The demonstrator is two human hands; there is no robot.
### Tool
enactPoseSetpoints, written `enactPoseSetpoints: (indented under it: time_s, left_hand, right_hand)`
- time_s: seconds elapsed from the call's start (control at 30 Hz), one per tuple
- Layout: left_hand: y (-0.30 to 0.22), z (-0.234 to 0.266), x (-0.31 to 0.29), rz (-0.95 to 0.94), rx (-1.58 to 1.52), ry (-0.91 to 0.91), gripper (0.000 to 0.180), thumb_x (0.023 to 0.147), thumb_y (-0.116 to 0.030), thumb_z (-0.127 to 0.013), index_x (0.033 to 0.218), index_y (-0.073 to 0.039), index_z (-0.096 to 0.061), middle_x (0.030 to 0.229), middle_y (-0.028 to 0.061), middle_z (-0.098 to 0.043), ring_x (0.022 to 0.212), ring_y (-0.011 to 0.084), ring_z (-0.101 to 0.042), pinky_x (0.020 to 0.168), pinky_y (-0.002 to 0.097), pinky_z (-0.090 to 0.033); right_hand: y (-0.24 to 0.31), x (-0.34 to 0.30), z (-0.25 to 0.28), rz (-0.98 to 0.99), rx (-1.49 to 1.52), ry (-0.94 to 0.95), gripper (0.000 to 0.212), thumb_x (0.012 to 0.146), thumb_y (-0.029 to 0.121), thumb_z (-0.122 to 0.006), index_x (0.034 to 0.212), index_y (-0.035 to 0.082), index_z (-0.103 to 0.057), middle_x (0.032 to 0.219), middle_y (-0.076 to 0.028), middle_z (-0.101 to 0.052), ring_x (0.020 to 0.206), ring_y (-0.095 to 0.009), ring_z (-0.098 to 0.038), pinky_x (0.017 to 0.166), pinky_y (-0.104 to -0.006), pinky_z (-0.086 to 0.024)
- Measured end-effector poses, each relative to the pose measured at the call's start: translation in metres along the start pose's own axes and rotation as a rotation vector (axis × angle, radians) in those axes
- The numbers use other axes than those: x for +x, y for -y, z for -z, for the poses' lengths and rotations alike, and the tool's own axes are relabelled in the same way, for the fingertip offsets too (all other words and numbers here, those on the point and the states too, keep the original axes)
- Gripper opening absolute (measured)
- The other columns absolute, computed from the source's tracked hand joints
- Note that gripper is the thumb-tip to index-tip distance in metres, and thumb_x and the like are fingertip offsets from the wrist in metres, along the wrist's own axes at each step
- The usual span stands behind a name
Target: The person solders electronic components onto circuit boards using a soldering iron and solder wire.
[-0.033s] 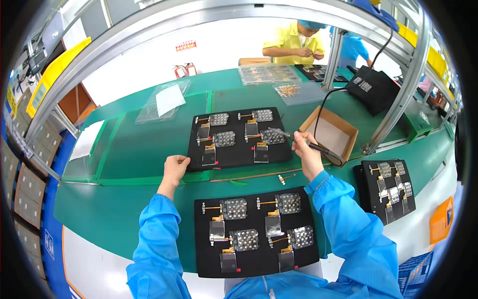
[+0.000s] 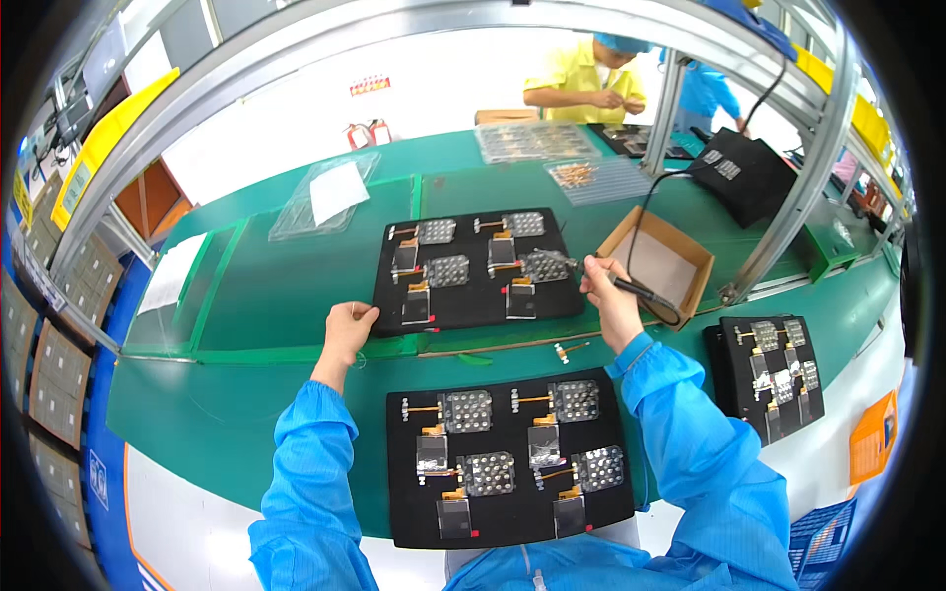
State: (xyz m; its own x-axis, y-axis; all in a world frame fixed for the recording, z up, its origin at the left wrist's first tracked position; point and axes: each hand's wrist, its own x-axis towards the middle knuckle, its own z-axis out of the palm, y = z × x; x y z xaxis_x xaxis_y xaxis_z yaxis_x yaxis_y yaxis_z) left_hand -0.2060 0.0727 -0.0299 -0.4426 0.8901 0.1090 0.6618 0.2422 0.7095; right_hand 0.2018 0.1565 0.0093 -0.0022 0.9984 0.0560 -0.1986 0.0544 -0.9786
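A: Left hand?
B: Curled at the near-left corner of the far tray, fingers on its edge, steadying it. Holds nothing else.

A: Right hand?
B: Closed round a dark pen-shaped tool with a cable running off to the far right. Tip points left, onto a keypad part at the tray's right side.

A: Where does that tray sit?
B: Mid-bench, green surface, just beyond a low green rail. It carries several metal keypad parts and small dark panels in rows.

A: Anything nearer?
B: A second black tray with the same kind of parts, right in front of the person, between the blue sleeves.

A: Right side?
B: Open cardboard box just beyond the right hand; a third tray near the right edge.

A: Others present?
B: A person in yellow at the far end, hands together over the bench.
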Motion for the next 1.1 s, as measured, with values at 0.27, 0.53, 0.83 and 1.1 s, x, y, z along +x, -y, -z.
enactPoseSetpoints:
  time_s: [0.27,0.53,0.83,1.1]
  left_hand:
    - [-0.013,0.02,0.009,0.388,-0.749,0.373,0.038,0.097,-0.015,-0.059,0.131,0.001,-0.053,0.071,-0.0058,-0.051,0.043,0.0033,-0.029,0.041,0.0236,-0.021]
    - [-0.044,0.034,-0.025,0.231,-0.789,0.295,0.057,0.1,-0.011,-0.055,0.152,-0.009,-0.033,0.09,-0.0048,-0.059,0.046,0.001,-0.028,0.043,0.0215,-0.02]
    - [-0.063,0.093,-0.17,0.287,-0.792,0.205,0.055,0.1,-0.01,-0.053,0.151,-0.005,-0.033,0.085,-0.005,-0.06,0.051,-0.0017,-0.031,0.044,0.0187,-0.021]
    - [-0.04,0.076,-0.313,0.441,-0.723,0.199,0.057,0.096,-0.003,-0.057,0.15,-0.003,-0.037,0.085,-0.002,-0.062,0.056,-0.0014,-0.039,0.045,0.0157,-0.025]
  right_hand:
    - [-0.024,0.013,0.003,0.012,0.151,0.03,0.028,0.091,0.033,-0.073,0.096,0.009,-0.06,0.081,0.0,-0.059,0.075,-0.009,-0.055,0.065,-0.0221,-0.039]
    - [0.013,-0.008,0.006,0.07,0.267,0.025,0.026,0.093,0.034,-0.07,0.094,0.012,-0.058,0.082,-0.001,-0.059,0.078,-0.012,-0.055,0.074,-0.0274,-0.041]
    - [0.077,-0.136,0.055,0.065,0.3,0.172,0.024,0.105,0.034,-0.046,0.109,0.012,-0.053,0.081,0.002,-0.048,0.078,-0.009,-0.048,0.104,-0.0489,-0.041]
    - [0.055,-0.266,0.109,-0.037,0.196,0.041,0.044,0.095,0.048,-0.06,0.101,0.006,-0.046,0.091,-0.004,-0.054,0.088,-0.013,-0.055,0.108,-0.0501,-0.039]
